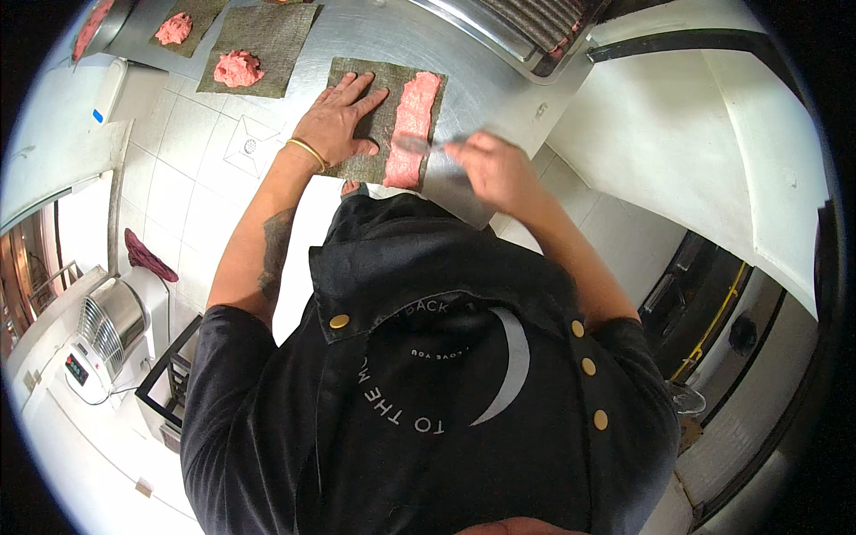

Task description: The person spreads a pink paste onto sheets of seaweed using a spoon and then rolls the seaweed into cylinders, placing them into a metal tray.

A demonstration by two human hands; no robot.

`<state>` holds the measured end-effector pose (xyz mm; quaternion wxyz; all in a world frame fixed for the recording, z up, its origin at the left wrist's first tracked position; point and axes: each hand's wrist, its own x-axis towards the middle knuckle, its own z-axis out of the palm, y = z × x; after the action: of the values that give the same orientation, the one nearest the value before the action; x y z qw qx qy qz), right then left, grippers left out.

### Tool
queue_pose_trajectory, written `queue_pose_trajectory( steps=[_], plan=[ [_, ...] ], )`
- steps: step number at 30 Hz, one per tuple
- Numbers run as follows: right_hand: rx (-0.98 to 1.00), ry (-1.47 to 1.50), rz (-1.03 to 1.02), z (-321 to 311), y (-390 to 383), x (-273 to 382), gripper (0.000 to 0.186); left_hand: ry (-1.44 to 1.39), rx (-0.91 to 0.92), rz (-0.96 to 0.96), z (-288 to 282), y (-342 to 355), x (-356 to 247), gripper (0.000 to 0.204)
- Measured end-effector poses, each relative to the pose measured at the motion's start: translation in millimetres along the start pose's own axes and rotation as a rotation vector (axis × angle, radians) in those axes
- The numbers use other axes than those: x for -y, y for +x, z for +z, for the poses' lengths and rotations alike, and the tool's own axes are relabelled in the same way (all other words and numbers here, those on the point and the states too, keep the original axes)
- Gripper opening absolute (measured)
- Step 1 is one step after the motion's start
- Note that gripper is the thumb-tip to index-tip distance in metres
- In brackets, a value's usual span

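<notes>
Head view: steel surface [499, 85] above white floor tiles [183, 147] with a small square drain [251, 145]. Dark seaweed sheet [361, 120] flat on the surface near its front edge, strip of pink minced paste [412, 129] spread along its right side. Left hand [337, 120] flat, fingers spread, pressing the sheet. Right hand [490, 169] clamped on a blurred utensil [419, 144] touching the paste. Two more sheets [259, 40] with pink lumps [237, 69] further left. Grooved tray [535, 22] at top, contents unclear.

Bare steel counter [499, 85] lies open at twelve o'clock beyond the seaweed sheet [357, 165]. At ten o'clock, another topped sheet [276, 45] blocks the way; a ridged tray [535, 22] stands at one.
</notes>
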<state>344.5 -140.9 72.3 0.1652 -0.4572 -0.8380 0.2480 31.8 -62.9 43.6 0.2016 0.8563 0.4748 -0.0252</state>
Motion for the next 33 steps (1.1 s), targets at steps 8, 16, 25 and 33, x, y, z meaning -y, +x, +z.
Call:
queue_pose_trajectory(
  steps=[8, 16, 25, 33],
  plan=[
    [0.064, 0.04, -0.113, 16, -18, 5, 0.031, 0.004, 0.002, -0.013, -2, -1, -3, 0.105],
    [0.036, 0.035, -0.012, 17, -18, 10, 0.031, 0.023, -0.004, 0.034, 1, 0, 2, 0.104],
    [-0.112, -0.174, 0.067, 9, -9, 16, 0.032, 0.041, 0.003, 0.098, -10, 15, 3, 0.103],
    [-0.29, -0.204, 0.1, -4, 21, 4, 0.028, 0.007, 0.039, 0.068, -2, 12, 7, 0.099]
  ],
)
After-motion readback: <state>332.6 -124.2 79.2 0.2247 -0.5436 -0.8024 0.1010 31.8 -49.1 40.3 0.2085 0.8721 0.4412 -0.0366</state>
